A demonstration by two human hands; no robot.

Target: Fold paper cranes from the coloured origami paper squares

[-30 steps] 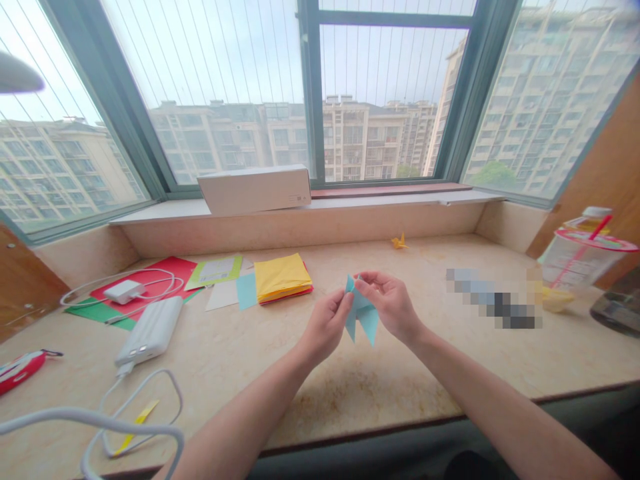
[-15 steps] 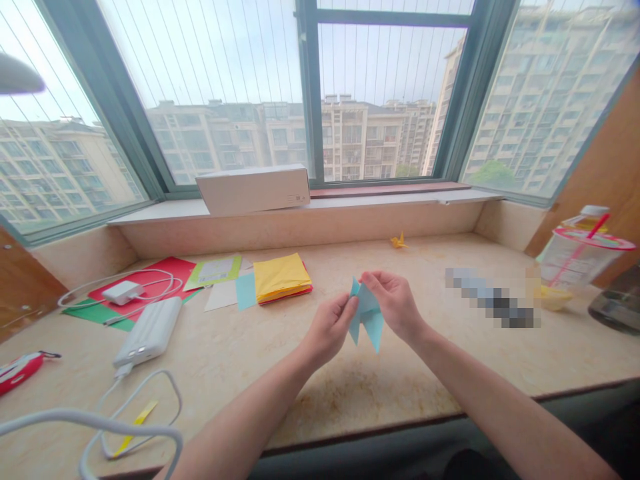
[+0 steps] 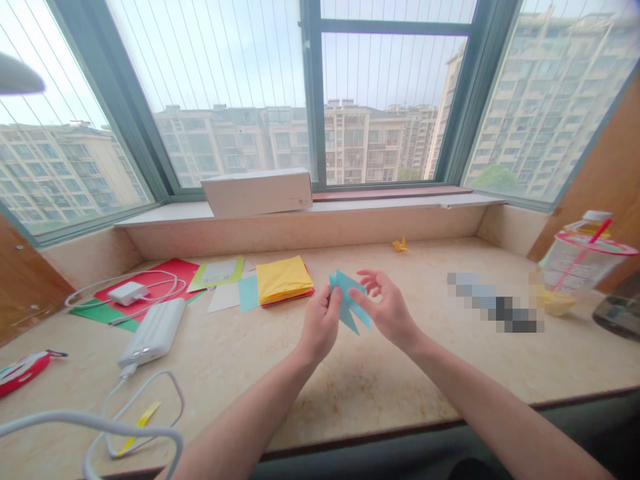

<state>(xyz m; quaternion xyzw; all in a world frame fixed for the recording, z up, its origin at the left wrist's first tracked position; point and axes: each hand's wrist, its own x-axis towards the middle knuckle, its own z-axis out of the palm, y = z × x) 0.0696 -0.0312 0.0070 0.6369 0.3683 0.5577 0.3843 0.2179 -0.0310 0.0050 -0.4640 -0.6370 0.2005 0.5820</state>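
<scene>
A light-blue piece of folded origami paper [image 3: 349,313] with pointed flaps is held up above the tabletop, in front of me. My left hand [image 3: 320,325] is closed on its left edge, thumb against the near face. On the other side, my right hand [image 3: 391,308] has its fingers spread apart. Its thumb rests against or very near the paper; whether it presses there I cannot tell. Beyond the hands, a small yellow origami crane [image 3: 400,245] stands near the back of the table.
Left of the hands lies a stack of yellow and red paper [image 3: 285,279], beside coloured sheets [image 3: 185,270]. A white power bank [image 3: 153,333] with cables sits nearer. On the right are a blurred-out object [image 3: 493,303] and a plastic cup [image 3: 575,267]. A white box [image 3: 257,193] stands on the sill.
The folded paper has tilted and shifted left with my left hand. My right hand has loosened its pinch on the paper's top, and its fingers have spread.
</scene>
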